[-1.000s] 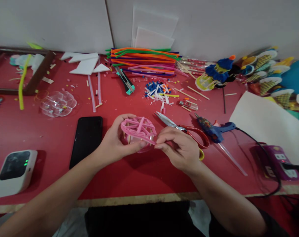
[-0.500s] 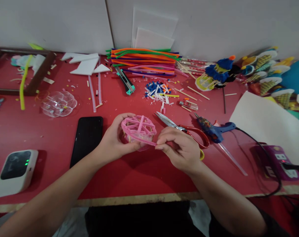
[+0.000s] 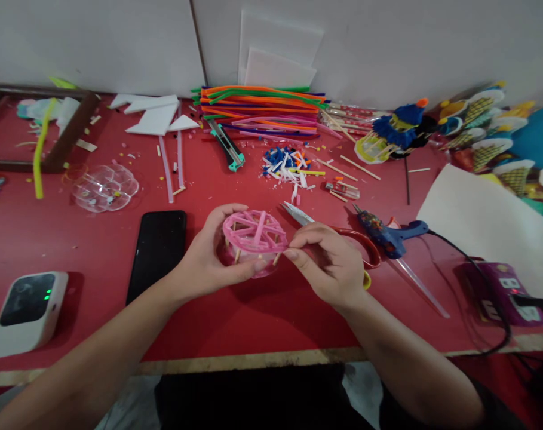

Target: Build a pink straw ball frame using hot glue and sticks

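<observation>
A small round frame [image 3: 255, 230] of pink pipe cleaners, with short wooden sticks below its spoked top, is held above the red table. My left hand [image 3: 211, 254] wraps round its left side, with the thumb along the front. At the right edge of the ring, my right hand [image 3: 327, 260] pinches a pink strip [image 3: 280, 246] between thumb and forefinger. Scissors [image 3: 298, 214] with red handles lie behind my right hand, partly covered by it.
A blue glue gun [image 3: 385, 236] with a cable lies at the right, near a purple power strip [image 3: 506, 292]. On the left are a black phone [image 3: 158, 254] and a white device [image 3: 27, 313]. Pipe cleaners [image 3: 257, 110] and a cutter [image 3: 226, 145] lie at the back.
The pink strip's loose length has been brought in against the ring's front right edge. The frame has shifted slightly right and tilted, showing more of its sticks.
</observation>
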The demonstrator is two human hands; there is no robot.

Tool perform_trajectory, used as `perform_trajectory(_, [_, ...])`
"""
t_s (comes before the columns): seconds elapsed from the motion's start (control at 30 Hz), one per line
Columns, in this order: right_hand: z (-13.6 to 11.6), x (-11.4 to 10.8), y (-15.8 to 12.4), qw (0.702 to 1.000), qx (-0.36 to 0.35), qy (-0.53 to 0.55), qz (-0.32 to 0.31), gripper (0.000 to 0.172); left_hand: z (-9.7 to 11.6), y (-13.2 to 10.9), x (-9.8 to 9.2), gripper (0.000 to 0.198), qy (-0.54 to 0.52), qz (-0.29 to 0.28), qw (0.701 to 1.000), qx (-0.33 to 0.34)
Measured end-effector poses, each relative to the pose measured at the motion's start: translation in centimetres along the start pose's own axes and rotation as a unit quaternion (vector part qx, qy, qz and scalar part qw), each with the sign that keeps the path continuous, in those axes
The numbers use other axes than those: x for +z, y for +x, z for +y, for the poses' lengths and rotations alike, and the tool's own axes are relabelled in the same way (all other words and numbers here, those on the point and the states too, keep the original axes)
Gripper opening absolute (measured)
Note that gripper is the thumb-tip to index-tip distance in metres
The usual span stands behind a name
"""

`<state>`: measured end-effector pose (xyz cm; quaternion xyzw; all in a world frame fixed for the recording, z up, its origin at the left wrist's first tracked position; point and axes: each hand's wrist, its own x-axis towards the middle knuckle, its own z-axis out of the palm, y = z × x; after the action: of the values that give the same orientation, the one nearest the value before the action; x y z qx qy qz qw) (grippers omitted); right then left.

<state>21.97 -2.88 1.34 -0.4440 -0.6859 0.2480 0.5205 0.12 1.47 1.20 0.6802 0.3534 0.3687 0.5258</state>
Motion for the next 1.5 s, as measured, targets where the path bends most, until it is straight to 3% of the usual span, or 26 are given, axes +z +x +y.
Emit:
perform_trajectory(0.1, [0.0, 0.1, -0.2, 1.000, 0.021, 0.020, 0.005, 0.005, 0.2, 0.1, 0.1, 0.067, -0.002, 0.003, 1.000, 0.011])
perform_trajectory(0.23, [0.1, 0.2, -0.4, 0.997, 0.059, 0.053, 0.008, 0.014, 0.3, 0.1, 0.2, 0.065, -0.021, -0.008, 0.999, 0.035])
perform_trajectory(0.37, [0.2, 0.1, -0.1, 0.998, 0.035, 0.043, -0.025, 0.014, -0.1, -0.1, 0.3, 0.060, -0.018, 0.001, 1.000, 0.024])
perform_trajectory(0.5, [0.2, 0.1, 0.2, 0.999, 0.030, 0.007, -0.018, 0.013, -0.9, -0.3, 0.4, 0.057, -0.008, -0.008, 1.000, 0.027])
perform_trajectory(0.63, [0.5, 0.1, 0.1, 0.999, 0.042, -0.023, 0.001, 0.012, -1.3, -0.3, 0.1, 0.057, 0.054, 0.034, 0.995, 0.081])
perform_trajectory(0.73, [0.8, 0.1, -0.1, 0.998, 0.046, -0.034, 0.005, 0.011, -1.1, -0.2, -0.3, 0.036, 0.087, 0.065, 0.987, 0.118])
perform_trajectory(0.87, [0.9, 0.0, 0.0, 0.998, 0.039, -0.050, 0.005, 0.011, -0.6, 0.0, -0.8, 0.015, 0.188, 0.053, 0.966, 0.168])
perform_trajectory(1.0, [0.8, 0.1, 0.0, 0.997, 0.023, -0.070, 0.017, 0.012, -0.5, 0.0, -0.9, 0.013, 0.249, 0.055, 0.941, 0.223])
perform_trajectory(1.23, [0.7, 0.2, -0.3, 0.991, -0.045, -0.118, 0.048, 0.013, -0.2, -0.1, -0.6, 0.011, 0.294, 0.069, 0.922, 0.242])
perform_trajectory(1.5, [1.0, 0.1, -0.5, 0.995, -0.036, -0.071, 0.055, 0.014, -0.4, 0.1, -0.6, 0.011, 0.305, 0.077, 0.916, 0.247])
